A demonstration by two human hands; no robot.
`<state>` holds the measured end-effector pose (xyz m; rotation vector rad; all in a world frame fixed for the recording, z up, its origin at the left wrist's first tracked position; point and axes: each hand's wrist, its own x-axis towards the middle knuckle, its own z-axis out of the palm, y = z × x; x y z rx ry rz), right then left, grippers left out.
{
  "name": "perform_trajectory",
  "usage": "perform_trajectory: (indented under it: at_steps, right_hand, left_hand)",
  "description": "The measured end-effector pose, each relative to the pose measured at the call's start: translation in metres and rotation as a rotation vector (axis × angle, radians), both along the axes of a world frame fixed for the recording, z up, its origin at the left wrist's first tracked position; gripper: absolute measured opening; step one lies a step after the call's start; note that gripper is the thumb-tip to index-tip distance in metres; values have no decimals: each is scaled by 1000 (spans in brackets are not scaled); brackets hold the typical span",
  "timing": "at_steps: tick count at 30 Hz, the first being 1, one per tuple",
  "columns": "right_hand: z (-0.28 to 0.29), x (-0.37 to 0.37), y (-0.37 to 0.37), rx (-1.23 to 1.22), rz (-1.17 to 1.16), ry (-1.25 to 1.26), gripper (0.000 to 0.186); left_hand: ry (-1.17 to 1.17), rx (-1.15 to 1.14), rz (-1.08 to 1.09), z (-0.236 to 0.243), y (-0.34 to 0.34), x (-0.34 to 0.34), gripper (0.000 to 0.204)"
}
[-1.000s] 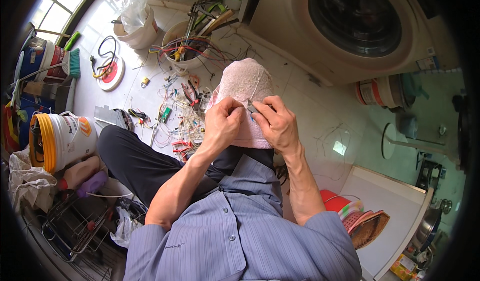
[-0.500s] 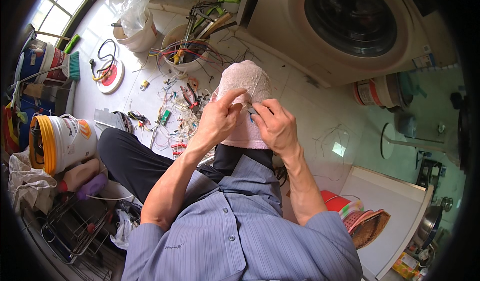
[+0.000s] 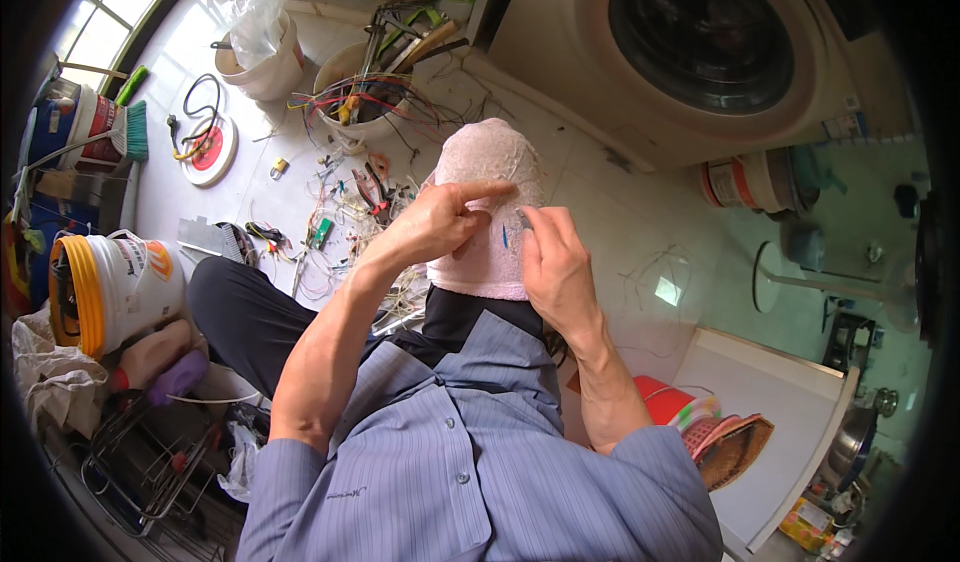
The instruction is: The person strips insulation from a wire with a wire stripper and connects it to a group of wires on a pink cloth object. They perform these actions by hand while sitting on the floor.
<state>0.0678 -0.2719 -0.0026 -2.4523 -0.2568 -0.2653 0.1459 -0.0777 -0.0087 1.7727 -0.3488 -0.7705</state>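
A pink towel [image 3: 470,275] is draped over my raised knee, below both hands. My left hand [image 3: 445,224] rests on it, index finger stretched across the cloth, thumb apart and the other fingers curled under. No object shows in that hand. Just right of its fingertip, my right hand [image 3: 556,257] is closed in a pinch at the towel's right side. A tiny greyish piece [image 3: 525,218] shows at its fingertips, too small to name. Between the hands, a small thin blue piece [image 3: 505,237] lies on the towel.
Loose wires, red-handled pliers [image 3: 374,200] and a green circuit board [image 3: 321,232] litter the floor ahead left. Beyond stand a bucket of tools and wires [image 3: 350,127] and a bucket with a plastic bag [image 3: 270,67]. A washing machine [image 3: 560,62] is at the far right.
My left index finger has moved right across the towel. My right hand has shifted slightly right and down, leaving the blue piece in plain view between the hands.
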Motion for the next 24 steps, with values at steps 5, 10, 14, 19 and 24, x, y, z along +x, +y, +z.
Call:
perform_trajectory:
  at_steps: [5, 10, 14, 19, 24]
  right_hand:
    - [-5, -11, 3, 207, -133, 240, 27]
    - [11, -3, 20, 12, -191, 253, 19]
    - [16, 5, 29, -143, -188, 223, 14]
    - [14, 10, 31, -162, -157, 252, 15]
    - [12, 8, 41, -140, -127, 250, 15]
  left_hand:
    - [148, -130, 76, -4, 0, -9, 59]
    - [428, -338, 150, -15, 0, -14, 63]
    - [470, -399, 149, -22, 2, -14, 64]
    - [501, -426, 127, -26, 5, -9, 63]
    - [486, -424, 140, -25, 6, -9, 62]
